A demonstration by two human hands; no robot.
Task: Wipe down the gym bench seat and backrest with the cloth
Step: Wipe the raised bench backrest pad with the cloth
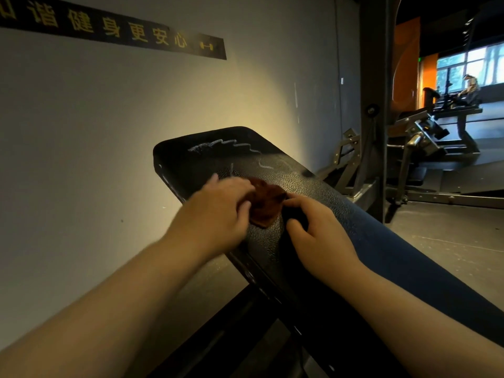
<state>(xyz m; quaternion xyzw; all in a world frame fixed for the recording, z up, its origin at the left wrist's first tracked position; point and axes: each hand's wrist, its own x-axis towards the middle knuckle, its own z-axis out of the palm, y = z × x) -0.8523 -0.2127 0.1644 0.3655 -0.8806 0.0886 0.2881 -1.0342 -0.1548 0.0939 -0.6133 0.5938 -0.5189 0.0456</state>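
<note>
The backrest (pixel 300 184) is a long black pad. It tilts up, and its far end is higher, near the wall (pixel 109 118). Its skin is bumpy like leather and shines a little in the light. Its right side looks dark blue. Near the top end there are thin white marks (pixel 226 144), some wiggly and some straight. The pad's corners are round. Dark metal legs hold it up from below.

The cloth (pixel 266 203) is small and red-brown. It is all scrunched up into a lump. It lies on the backrest, a bit below the white marks, right between the two hands.

The left hand (pixel 218 211) is on the left part of the cloth. Its fingers are bent down over the cloth and hold it. This hand looks a bit blurry.

The right hand (pixel 319 230) rests on the pad just to the right of the cloth. Its fingers are bent. The first finger touches the cloth's edge, and the thumb is curled below it. I cannot tell if this hand really holds the cloth.

On the wall is a long black sign (pixel 114 28) with yellow writing. Far off to the right is a gym machine (pixel 425 137) on the grey floor (pixel 450 241), and a bright window (pixel 469 64).
</note>
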